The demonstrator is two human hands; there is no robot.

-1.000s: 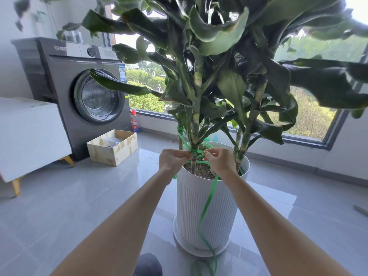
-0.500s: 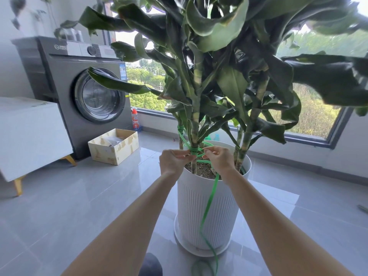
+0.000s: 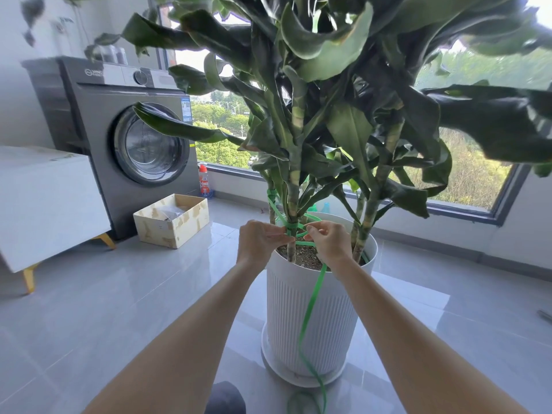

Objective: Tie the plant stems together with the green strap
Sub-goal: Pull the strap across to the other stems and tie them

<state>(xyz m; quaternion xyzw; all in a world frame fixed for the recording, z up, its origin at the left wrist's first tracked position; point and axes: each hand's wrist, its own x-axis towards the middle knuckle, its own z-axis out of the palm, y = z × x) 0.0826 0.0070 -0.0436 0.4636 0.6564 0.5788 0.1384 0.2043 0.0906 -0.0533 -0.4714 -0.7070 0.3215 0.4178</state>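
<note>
A tall leafy plant stands in a white ribbed pot (image 3: 310, 318). Its front stem (image 3: 294, 201) rises from the soil, with a second stem (image 3: 373, 201) further right. A green strap (image 3: 309, 312) is wrapped around the front stem just above the soil, loops behind the stems, and hangs down the pot's front to the floor. My left hand (image 3: 258, 242) pinches the strap at the wrap on the stem's left. My right hand (image 3: 328, 243) pinches the strap loop on the stem's right. Both hands sit over the pot's rim.
A grey washing machine (image 3: 125, 138) stands at the left, with a white cabinet (image 3: 44, 198) in front of it. An open cardboard box (image 3: 171, 219) lies on the tiled floor, and a red-capped bottle (image 3: 204, 182) stands by the window. Large leaves hang overhead.
Both hands have stayed at the front stem, shifting only slightly as they work the strap wrap. The camera view has drifted a little.
</note>
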